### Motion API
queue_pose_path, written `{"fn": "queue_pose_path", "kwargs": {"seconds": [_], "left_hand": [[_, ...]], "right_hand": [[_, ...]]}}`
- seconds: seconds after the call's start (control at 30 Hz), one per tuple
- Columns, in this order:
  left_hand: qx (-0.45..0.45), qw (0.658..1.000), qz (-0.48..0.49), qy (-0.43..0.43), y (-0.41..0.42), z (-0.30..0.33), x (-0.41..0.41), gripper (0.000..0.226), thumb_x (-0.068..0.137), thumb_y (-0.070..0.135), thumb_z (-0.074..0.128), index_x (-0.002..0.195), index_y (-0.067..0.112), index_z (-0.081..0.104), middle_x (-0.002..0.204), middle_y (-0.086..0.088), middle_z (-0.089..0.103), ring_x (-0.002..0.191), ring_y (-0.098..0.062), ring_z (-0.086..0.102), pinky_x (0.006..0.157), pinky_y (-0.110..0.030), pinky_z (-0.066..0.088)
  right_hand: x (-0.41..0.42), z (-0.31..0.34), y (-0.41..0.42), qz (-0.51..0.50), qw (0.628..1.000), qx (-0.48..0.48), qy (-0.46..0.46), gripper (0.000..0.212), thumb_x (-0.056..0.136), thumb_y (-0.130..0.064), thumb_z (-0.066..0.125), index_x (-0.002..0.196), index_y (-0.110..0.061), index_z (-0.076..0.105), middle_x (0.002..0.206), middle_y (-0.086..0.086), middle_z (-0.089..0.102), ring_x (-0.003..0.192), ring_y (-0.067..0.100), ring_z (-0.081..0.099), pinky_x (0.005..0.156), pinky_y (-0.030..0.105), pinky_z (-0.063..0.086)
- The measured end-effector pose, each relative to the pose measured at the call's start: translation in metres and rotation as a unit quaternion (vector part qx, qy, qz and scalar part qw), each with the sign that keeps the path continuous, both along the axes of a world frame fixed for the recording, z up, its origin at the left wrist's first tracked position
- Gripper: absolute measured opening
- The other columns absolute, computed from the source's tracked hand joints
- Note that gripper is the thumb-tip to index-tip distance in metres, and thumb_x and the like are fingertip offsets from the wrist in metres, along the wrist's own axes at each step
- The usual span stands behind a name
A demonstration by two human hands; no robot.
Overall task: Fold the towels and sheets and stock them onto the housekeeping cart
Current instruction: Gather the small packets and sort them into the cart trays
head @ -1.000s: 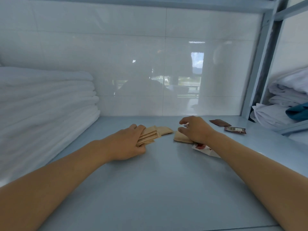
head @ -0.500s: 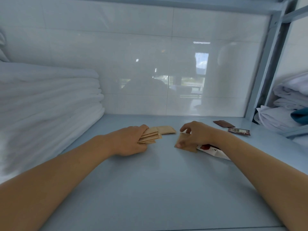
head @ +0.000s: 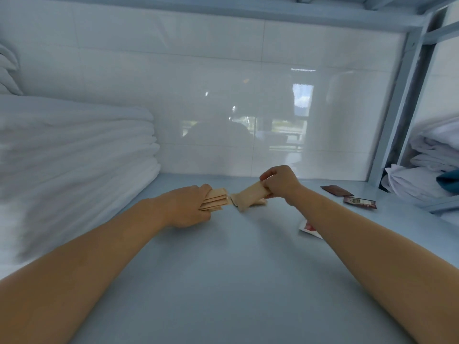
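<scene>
Both hands work over the middle of a pale blue shelf (head: 223,281). Left hand (head: 188,207) rests on the shelf surface with its fingers curled around a small stack of tan packets (head: 215,199); the packet ends stick out to the right of the fingers, fanned a little. Right hand (head: 279,182) is lifted slightly above the shelf and pinches one more tan packet (head: 248,194) between thumb and fingers. This packet is tilted, and its lower left end comes very near the stack in the left hand; I cannot tell if the two touch. Another tan packet seems to lie flat under it, but it is mostly hidden.

Folded white towels (head: 74,165) stand in a tall pile at the left edge of the shelf, against the back wall; the pile is blurred. More white linen (head: 422,175) is stacked in the next compartment beyond the right post (head: 395,120) of the frame, with a dark teal cloth (head: 449,181) on top of it.

Near the right back corner of the shelf lie two dark brown sachets (head: 336,190) and (head: 360,202), just beside each other. A white and red sachet (head: 308,228) lies partly under the right forearm. Behind the shelf is a glossy white tiled wall (head: 223,95).
</scene>
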State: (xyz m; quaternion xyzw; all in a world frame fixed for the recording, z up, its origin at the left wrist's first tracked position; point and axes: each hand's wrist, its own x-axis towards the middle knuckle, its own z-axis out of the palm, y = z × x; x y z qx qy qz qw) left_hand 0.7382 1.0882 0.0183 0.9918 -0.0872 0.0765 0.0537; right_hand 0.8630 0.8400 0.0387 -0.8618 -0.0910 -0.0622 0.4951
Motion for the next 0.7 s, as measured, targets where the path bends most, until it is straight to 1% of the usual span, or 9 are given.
{"fn": "queue_pose_path", "kwargs": {"seconds": [0.1, 0.17, 0.27, 0.3, 0.37, 0.47, 0.53, 0.6, 0.7], "left_hand": [[0.003, 1.0, 0.01, 0.002, 0.007, 0.001, 0.001, 0.043, 0.093, 0.042, 0.058, 0.131, 0.027, 0.042, 0.106, 0.0, 0.055, 0.095, -0.02, 0.057, 0.087, -0.04, 0.048], [-0.005, 1.0, 0.006, -0.004, 0.009, 0.002, 0.003, 0.041, 0.093, 0.041, 0.059, 0.128, 0.027, 0.043, 0.103, 0.001, 0.054, 0.092, -0.019, 0.057, 0.083, -0.038, 0.047], [-0.017, 1.0, -0.009, -0.017, 0.008, 0.002, 0.004, 0.042, 0.091, 0.041, 0.061, 0.127, 0.028, 0.043, 0.098, 0.003, 0.054, 0.086, -0.013, 0.056, 0.075, -0.036, 0.044], [-0.021, 1.0, -0.014, -0.018, 0.007, 0.002, 0.004, 0.044, 0.09, 0.041, 0.062, 0.127, 0.029, 0.043, 0.098, 0.005, 0.054, 0.085, -0.012, 0.055, 0.073, -0.034, 0.043], [-0.036, 0.999, -0.022, -0.019, 0.006, 0.0, 0.004, 0.048, 0.086, 0.043, 0.064, 0.128, 0.032, 0.043, 0.097, 0.007, 0.056, 0.082, -0.009, 0.057, 0.07, -0.031, 0.044], [-0.084, 0.995, -0.043, -0.018, 0.003, 0.0, 0.001, 0.061, 0.08, 0.047, 0.068, 0.134, 0.04, 0.04, 0.102, 0.013, 0.056, 0.074, -0.006, 0.064, 0.064, -0.024, 0.051], [-0.1, 0.993, -0.062, -0.026, -0.003, 0.0, -0.001, 0.07, 0.073, 0.055, 0.071, 0.136, 0.042, 0.043, 0.108, 0.018, 0.056, 0.083, -0.002, 0.064, 0.073, -0.023, 0.054], [-0.102, 0.991, -0.081, -0.033, -0.012, -0.002, -0.004, 0.07, 0.066, 0.064, 0.074, 0.129, 0.043, 0.05, 0.11, 0.019, 0.059, 0.095, -0.001, 0.061, 0.084, -0.027, 0.053], [-0.1, 0.99, -0.096, -0.016, -0.024, -0.006, -0.009, 0.066, 0.066, 0.069, 0.077, 0.122, 0.045, 0.054, 0.11, 0.018, 0.061, 0.096, 0.0, 0.06, 0.087, -0.028, 0.054]], "right_hand": [[0.014, -0.014, 0.012, -0.014, 0.987, -0.146, -0.061, 0.023, 0.088, 0.0, 0.056, 0.091, -0.011, 0.076, 0.106, 0.011, 0.071, 0.091, 0.024, 0.066, 0.076, 0.031, 0.055], [0.017, -0.021, 0.016, 0.007, 0.967, -0.233, -0.102, 0.021, 0.091, -0.014, 0.059, 0.101, -0.012, 0.077, 0.119, 0.012, 0.068, 0.101, 0.025, 0.065, 0.084, 0.03, 0.051], [0.013, -0.022, 0.016, 0.127, 0.956, -0.264, -0.023, 0.044, 0.1, -0.033, 0.057, 0.142, -0.021, 0.06, 0.153, 0.006, 0.049, 0.138, 0.025, 0.047, 0.115, 0.034, 0.035], [0.01, -0.02, 0.015, 0.164, 0.942, -0.292, 0.009, 0.052, 0.1, -0.038, 0.058, 0.15, -0.025, 0.051, 0.158, 0.003, 0.043, 0.143, 0.024, 0.041, 0.117, 0.034, 0.029], [0.003, -0.015, 0.009, 0.197, 0.918, -0.342, 0.028, 0.065, 0.095, -0.041, 0.065, 0.155, -0.029, 0.043, 0.158, 0.0, 0.041, 0.143, 0.022, 0.04, 0.116, 0.034, 0.029], [-0.015, -0.009, 0.0, 0.236, 0.918, -0.317, 0.028, 0.076, 0.086, -0.036, 0.078, 0.154, -0.028, 0.045, 0.153, -0.004, 0.048, 0.14, 0.016, 0.045, 0.11, 0.027, 0.032], [-0.028, -0.009, -0.003, 0.242, 0.923, -0.299, 0.017, 0.08, 0.082, -0.042, 0.083, 0.152, -0.024, 0.048, 0.15, -0.005, 0.052, 0.139, 0.014, 0.047, 0.109, 0.026, 0.033], [-0.041, -0.01, -0.005, 0.242, 0.928, -0.282, 0.004, 0.082, 0.079, -0.043, 0.086, 0.15, -0.022, 0.051, 0.146, -0.004, 0.056, 0.136, 0.015, 0.051, 0.114, 0.03, 0.036], [-0.055, -0.009, -0.011, 0.258, 0.94, -0.222, 0.011, 0.074, 0.081, -0.026, 0.087, 0.147, -0.022, 0.053, 0.135, -0.005, 0.064, 0.128, 0.011, 0.058, 0.115, 0.033, 0.041]]}}
